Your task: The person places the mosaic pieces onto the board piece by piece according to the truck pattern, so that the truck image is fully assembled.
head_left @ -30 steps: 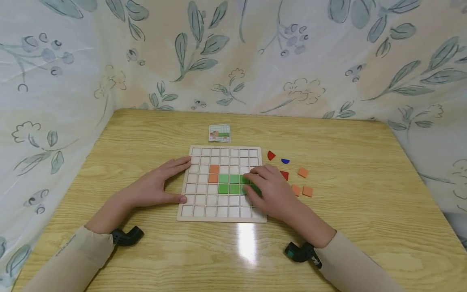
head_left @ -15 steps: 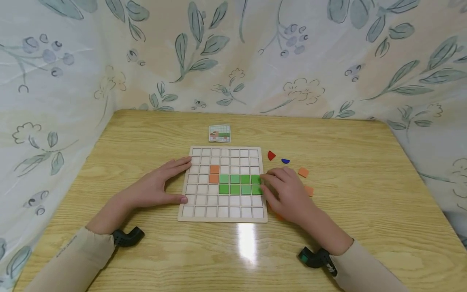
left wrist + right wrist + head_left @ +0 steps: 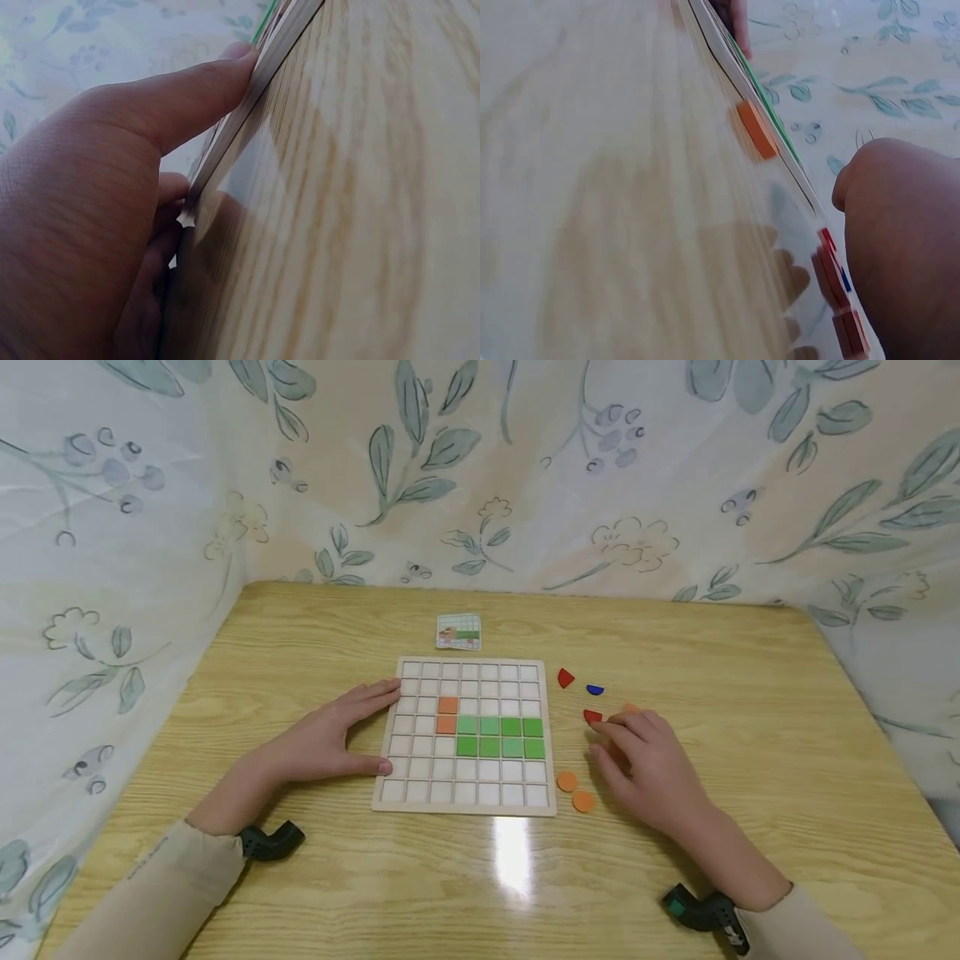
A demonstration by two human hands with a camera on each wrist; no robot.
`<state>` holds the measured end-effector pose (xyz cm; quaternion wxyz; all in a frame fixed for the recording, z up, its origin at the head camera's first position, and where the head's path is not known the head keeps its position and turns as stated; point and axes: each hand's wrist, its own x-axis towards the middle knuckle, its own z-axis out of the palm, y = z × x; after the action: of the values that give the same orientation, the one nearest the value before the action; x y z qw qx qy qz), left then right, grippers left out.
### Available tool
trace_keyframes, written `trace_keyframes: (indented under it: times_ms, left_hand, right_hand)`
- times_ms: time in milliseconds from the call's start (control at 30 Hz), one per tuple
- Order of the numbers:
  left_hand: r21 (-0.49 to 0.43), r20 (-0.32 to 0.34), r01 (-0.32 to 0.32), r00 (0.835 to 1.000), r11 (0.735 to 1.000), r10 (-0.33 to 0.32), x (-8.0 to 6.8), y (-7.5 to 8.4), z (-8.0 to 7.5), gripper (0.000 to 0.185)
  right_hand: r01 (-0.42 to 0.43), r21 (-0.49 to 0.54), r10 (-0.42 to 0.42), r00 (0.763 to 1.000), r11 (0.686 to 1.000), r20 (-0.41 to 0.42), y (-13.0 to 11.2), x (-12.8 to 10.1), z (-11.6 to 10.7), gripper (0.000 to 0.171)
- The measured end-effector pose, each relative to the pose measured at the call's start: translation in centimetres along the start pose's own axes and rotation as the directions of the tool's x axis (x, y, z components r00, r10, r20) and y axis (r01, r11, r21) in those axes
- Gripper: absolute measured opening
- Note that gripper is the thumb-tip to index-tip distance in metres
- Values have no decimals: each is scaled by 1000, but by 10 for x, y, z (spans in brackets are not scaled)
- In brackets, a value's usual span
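Loose pieces: the right hand (image 3: 651, 760) hangs over the pieces lying on the table (image 3: 300, 635) just right of the board (image 3: 468, 735); nearest its fingertips is a red piece (image 3: 592, 716), with an orange square (image 3: 632, 708) half hidden behind the knuckles.
Right hand: fingers loosely bent and pointing down, and we see nothing held in it.
Left hand: the left hand (image 3: 330, 739) lies flat against the board's left edge, thumb pressed to the rim (image 3: 255, 71), fingers straight, gripping nothing.
Board: a grid with two orange squares (image 3: 447, 714) stacked beside two rows of green squares (image 3: 500, 737); the remaining cells are bare.
Doing it well: we judge a fingertip pinch on one thin piece works best, lifted straight up so its neighbours do not scatter, while the left hand holds the board square.
Other pieces: a second red piece (image 3: 566, 677) and a blue piece (image 3: 595, 690) sit farther back; two orange discs (image 3: 575, 792) lie by the board's near right corner.
Card: a small picture card (image 3: 458, 632) lies behind the board.
Room: bare wood lies to the right and toward us; a patterned cloth (image 3: 675, 485) walls in the back and both sides.
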<state>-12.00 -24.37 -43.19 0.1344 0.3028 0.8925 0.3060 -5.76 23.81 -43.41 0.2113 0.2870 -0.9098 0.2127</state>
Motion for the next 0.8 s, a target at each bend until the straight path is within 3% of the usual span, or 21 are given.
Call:
trace_keyframes:
  times_ms: [333, 800]
  left_hand:
    - [2, -3, 5, 1000, 1000, -5, 3, 0, 0, 111]
    - [-12, -2, 3, 1000, 1000, -3, 1, 0, 0, 110]
  right_hand:
    - [-22, 16, 22, 1000, 1000, -6, 11, -11, -13, 32]
    - [6, 45, -5, 1000, 999, -26, 21, -10, -5, 19]
